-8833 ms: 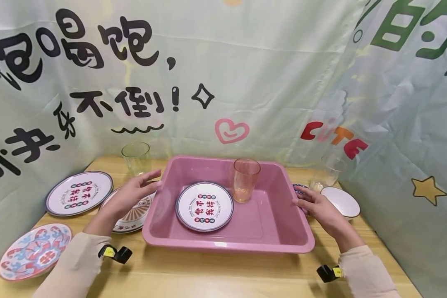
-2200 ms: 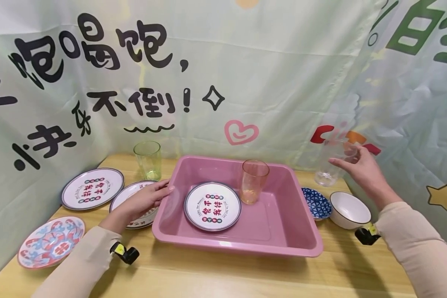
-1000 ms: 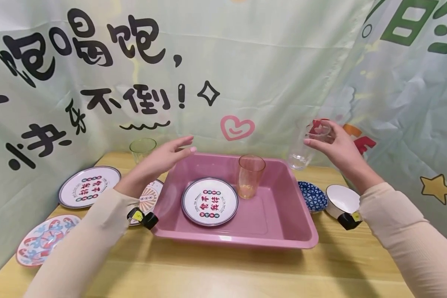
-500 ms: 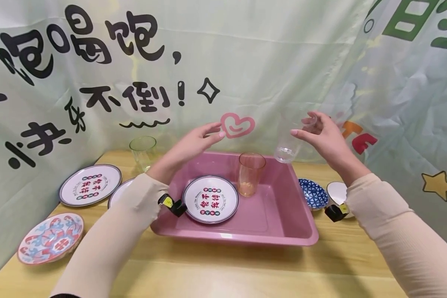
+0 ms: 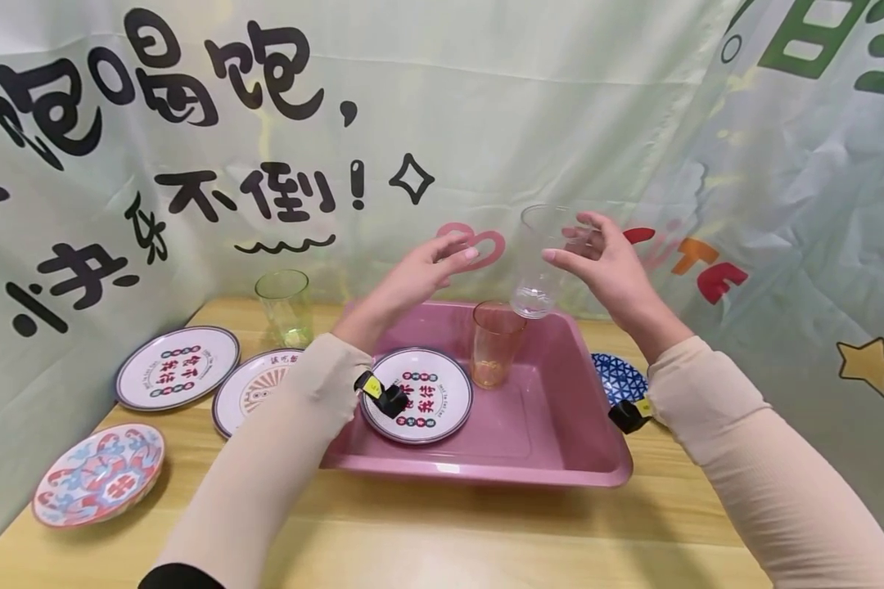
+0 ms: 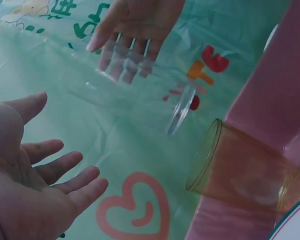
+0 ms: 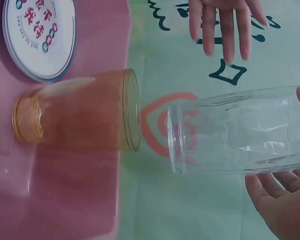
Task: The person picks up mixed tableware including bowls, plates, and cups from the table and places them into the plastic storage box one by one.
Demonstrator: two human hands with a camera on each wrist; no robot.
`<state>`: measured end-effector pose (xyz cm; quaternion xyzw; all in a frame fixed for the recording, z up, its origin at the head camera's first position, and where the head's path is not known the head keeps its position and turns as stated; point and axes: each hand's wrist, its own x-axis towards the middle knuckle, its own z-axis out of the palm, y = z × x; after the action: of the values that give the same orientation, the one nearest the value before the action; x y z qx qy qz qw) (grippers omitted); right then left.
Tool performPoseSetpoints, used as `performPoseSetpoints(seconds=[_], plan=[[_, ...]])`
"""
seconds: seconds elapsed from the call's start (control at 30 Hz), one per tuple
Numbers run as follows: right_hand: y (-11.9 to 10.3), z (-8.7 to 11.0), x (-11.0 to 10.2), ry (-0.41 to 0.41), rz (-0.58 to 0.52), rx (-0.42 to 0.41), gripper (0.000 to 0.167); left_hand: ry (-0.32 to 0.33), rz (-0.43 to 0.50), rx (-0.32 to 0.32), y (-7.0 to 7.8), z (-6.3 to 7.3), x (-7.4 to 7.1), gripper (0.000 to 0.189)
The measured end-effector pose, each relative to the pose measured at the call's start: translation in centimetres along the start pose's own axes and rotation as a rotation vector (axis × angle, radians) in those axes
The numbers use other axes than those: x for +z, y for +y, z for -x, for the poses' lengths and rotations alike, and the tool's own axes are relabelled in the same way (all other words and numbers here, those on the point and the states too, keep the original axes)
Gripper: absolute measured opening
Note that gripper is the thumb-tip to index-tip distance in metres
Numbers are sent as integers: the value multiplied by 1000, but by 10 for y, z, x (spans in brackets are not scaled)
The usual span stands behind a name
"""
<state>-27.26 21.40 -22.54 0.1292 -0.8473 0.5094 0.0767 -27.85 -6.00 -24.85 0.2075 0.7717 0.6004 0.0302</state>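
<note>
My right hand [image 5: 615, 266] grips a clear drinking glass [image 5: 534, 274] near its rim, thumb on one side and fingers on the other. The glass hangs upright over the back rim of the pink basin [image 5: 560, 417]. My left hand [image 5: 412, 278] reaches over the basin with relaxed fingers, empty and apart from the glass; the left wrist view shows its spread fingers [image 6: 65, 165] facing the glass. Inside the basin an amber glass [image 5: 493, 352] stands behind a white plate [image 5: 430, 409] with red lettering. In the right wrist view the clear glass's base [image 7: 177, 140] is above the amber glass's mouth [image 7: 132, 110].
On the table's left stand a green glass [image 5: 283, 311], two white plates, one lettered [image 5: 173, 368] and one with a fan pattern [image 5: 246, 397], and a red-and-blue patterned bowl [image 5: 103, 474]. A blue-patterned dish [image 5: 619, 376] sits right of the basin. A printed cloth [image 5: 560, 123] hangs behind.
My right hand has picked up the clear glass from the table's right and carried it left over the basin. My left hand has left the basin's rim and moved right, toward the glass.
</note>
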Motion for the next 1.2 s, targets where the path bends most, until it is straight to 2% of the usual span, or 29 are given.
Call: performPoseSetpoints(seconds=[0.27,0.37,0.53,0.83,1.2], plan=[[-2,-5,19,-9,-115,-37,88,-12,84,77,1,-19,21,63],[-2,-5,26,-9,-140,-52,86,0,143,79,1,-25,30,64],[1,-7,36,8,-172,-75,85,57,186,65,-3,-32,38,63],[19,-13,52,31,-290,-85,82,100,198,65,-17,-40,42,60],[42,-15,68,53,-292,-85,80,142,124,-1,-36,-44,47,65]])
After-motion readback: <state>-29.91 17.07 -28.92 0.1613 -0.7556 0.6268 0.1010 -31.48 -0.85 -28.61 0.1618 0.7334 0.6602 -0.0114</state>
